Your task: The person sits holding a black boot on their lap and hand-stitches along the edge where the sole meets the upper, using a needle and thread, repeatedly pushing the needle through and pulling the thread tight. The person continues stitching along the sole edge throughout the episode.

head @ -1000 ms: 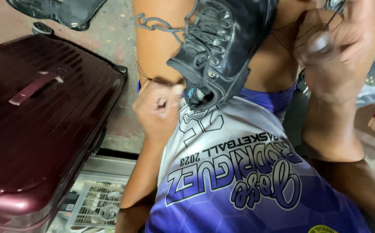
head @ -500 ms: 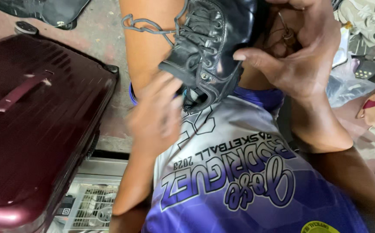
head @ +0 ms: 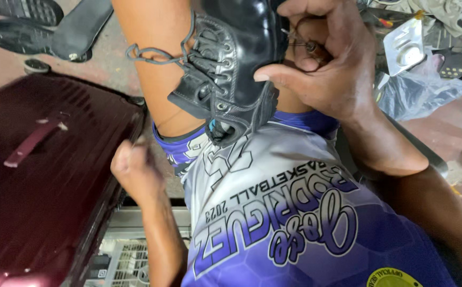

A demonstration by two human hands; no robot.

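A black lace-up leather shoe is wedged between my bare knees, with its grey laces hanging loose over my left leg. My right hand rests against the shoe's right side, its fingers pinched on a small brown-handled tool. Low on the left, beside my thigh, my left hand is closed in a fist. A thin thread seems to run from that fist up to the shoe. I am wearing a purple and white jersey.
A maroon hard suitcase lies close on the left. A black shoe and a loose insole lie on the floor at top left. A blister pack, plastic bag and clutter fill the top right. A wire grille sits below.
My left hand has drawn down and left, away from the shoe, closing into a fist. My right hand has stayed at the shoe's side. The view has shifted closer.
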